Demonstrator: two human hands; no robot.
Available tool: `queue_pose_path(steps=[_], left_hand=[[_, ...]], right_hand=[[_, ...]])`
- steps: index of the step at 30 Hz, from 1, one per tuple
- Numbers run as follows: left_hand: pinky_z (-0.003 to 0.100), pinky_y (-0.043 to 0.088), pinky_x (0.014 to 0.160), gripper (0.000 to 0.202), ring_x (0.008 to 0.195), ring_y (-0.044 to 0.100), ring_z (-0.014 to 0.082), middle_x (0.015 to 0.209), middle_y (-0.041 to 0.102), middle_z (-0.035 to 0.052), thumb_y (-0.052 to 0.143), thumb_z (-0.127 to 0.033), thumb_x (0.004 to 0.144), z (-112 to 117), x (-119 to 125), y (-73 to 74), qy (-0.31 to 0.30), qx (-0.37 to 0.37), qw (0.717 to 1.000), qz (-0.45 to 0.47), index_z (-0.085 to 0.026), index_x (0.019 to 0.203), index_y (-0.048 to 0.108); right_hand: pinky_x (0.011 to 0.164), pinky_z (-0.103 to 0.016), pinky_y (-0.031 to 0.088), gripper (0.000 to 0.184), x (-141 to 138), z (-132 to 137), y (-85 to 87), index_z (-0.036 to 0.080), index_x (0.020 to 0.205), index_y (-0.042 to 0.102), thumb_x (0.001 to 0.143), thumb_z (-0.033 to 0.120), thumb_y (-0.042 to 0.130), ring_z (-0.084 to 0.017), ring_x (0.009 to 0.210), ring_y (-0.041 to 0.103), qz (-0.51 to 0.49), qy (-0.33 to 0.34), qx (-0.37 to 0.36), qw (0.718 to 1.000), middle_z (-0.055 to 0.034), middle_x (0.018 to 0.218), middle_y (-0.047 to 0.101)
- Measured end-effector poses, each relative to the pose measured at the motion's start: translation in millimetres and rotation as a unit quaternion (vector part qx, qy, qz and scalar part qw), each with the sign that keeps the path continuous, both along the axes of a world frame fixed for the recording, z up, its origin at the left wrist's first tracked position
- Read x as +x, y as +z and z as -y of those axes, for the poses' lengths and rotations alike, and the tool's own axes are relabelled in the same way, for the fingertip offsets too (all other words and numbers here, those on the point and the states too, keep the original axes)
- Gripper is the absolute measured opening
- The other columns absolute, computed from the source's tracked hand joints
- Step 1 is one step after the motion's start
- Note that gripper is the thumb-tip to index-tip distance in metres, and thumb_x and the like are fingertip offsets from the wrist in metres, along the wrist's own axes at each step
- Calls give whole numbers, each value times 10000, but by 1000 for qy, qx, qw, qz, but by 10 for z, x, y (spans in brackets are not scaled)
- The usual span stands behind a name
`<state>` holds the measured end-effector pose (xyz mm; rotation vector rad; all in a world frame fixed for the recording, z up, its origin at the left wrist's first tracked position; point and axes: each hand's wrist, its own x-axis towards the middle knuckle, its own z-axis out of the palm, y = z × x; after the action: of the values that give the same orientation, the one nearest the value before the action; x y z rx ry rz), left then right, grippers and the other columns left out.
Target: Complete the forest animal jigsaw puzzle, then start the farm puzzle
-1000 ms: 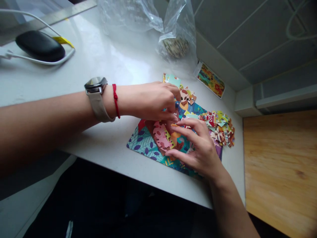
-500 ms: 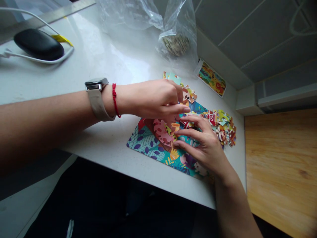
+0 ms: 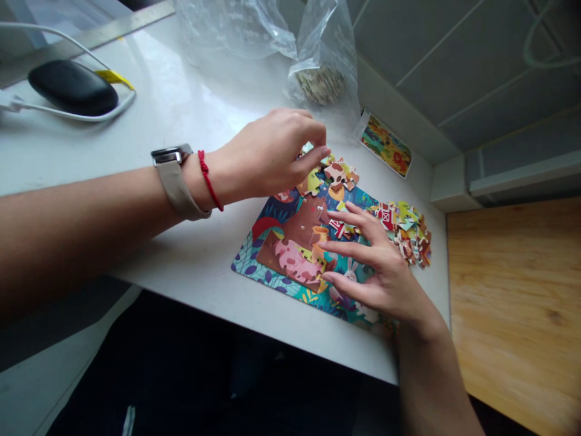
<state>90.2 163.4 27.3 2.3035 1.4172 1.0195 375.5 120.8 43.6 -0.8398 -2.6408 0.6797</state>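
Observation:
My left hand (image 3: 281, 151), with a watch and a red cord at its wrist, is over the upper left pile of puzzle pieces (image 3: 338, 172). Its thumb and fingers are pinched together; pale green shows behind them, but what they grip is hidden. Below lies a colourful picture board (image 3: 267, 272) with a brown bear, on which a pink patch of joined puzzle pieces (image 3: 295, 260) rests. My right hand (image 3: 381, 260) hovers over the board's right part, fingers spread, fingertips by the pink patch and some loose red-and-white pieces (image 3: 337, 227).
A heap of puzzle pieces (image 3: 411, 233) lies to the right of the board. Behind are a small picture card (image 3: 385, 142) and a clear plastic bag (image 3: 322, 82) with pieces inside. A black mouse-shaped object (image 3: 72, 88) and white cable lie far left. A wall bounds the back right.
My left hand has moved up and left, from over the board to the upper pile, uncovering the bear and pink patch. My right hand has stayed nearly in place, its fingers slightly more spread.

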Motion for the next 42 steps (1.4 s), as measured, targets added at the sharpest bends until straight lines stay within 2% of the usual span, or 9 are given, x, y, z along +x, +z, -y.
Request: queue_pose_path(steps=[3, 7, 11, 13, 16, 20, 28, 37, 42], left_hand=[[390, 519, 1014, 334, 1095, 685, 254, 1128, 749, 72, 479, -387, 1034, -34, -74, -42, 10, 11, 1000, 11, -272, 1207, 740], [419, 487, 1103, 401, 1200, 653, 276, 1248, 728, 85, 535, -374, 998, -67, -99, -124, 2, -7, 1000, -3, -258, 1345, 699], [486, 429, 1193, 439, 1346, 587, 333, 1405, 671, 90, 650, -409, 938, -44, -24, -157, -68, -10, 997, -33, -270, 1347, 728], [513, 390, 1234, 398, 1428, 527, 346, 1457, 650, 66, 694, -408, 923, -5, 29, -153, -120, 5, 992, -43, -300, 1301, 758], [523, 374, 1258, 308, 1480, 480, 341, 1459, 662, 67, 706, -366, 937, 69, 103, -147, -194, 12, 979, -55, -293, 1223, 793], [488, 430, 1231, 238, 1390, 572, 306, 1376, 711, 86, 675, -345, 977, 126, 154, -180, -254, -7, 965, -67, -274, 1162, 807], [482, 530, 1101, 197, 1189, 681, 267, 1252, 738, 73, 629, -328, 1039, 120, 196, -257, -234, -7, 971, -43, -264, 1127, 792], [457, 555, 1039, 189, 1213, 636, 266, 1176, 743, 83, 594, -288, 1073, 205, 321, -231, -222, 6, 975, 2, -222, 1076, 771], [429, 569, 975, 131, 1106, 646, 243, 1077, 743, 71, 617, -225, 1046, 231, 384, -207, -227, -16, 973, 38, -214, 1035, 747]], right_hand=[[1179, -628, 464, 248, 5, -29, -29, 332, 1175, 806, 935, 290, 761, -332, 1347, 634, -94, -94, 19, 991, -72, 1353, 726], [1010, -504, 568, 106, 6, -111, -120, 263, 953, 818, 981, 297, 722, -254, 1013, 738, -236, -239, 86, 938, -55, 1011, 780], [864, -410, 584, 270, 27, -196, -202, 228, 846, 786, 999, 432, 698, -217, 893, 727, -326, -334, 108, 878, -39, 882, 748], [821, -376, 583, 320, 44, -222, -231, 223, 859, 782, 1009, 481, 667, -201, 864, 728, -333, -371, 93, 862, -36, 883, 749], [807, -353, 584, 306, 78, -249, -248, 209, 892, 789, 977, 492, 711, -191, 840, 733, -311, -395, 66, 862, -34, 885, 769], [764, -324, 581, 357, 151, -307, -224, 194, 918, 784, 983, 532, 687, -187, 843, 737, -330, -420, 37, 845, -43, 900, 765], [859, -346, 562, 568, 226, -435, -258, 201, 932, 777, 983, 715, 541, -223, 1061, 732, -435, -478, -27, 762, -81, 1055, 781], [795, -333, 556, 563, 352, -556, -297, 207, 869, 752, 1000, 697, 510, -214, 960, 733, -504, -519, 23, 689, -77, 940, 768], [753, -321, 552, 599, 395, -574, -376, 193, 819, 761, 984, 719, 526, -206, 873, 725, -497, -528, 10, 689, -82, 883, 766]])
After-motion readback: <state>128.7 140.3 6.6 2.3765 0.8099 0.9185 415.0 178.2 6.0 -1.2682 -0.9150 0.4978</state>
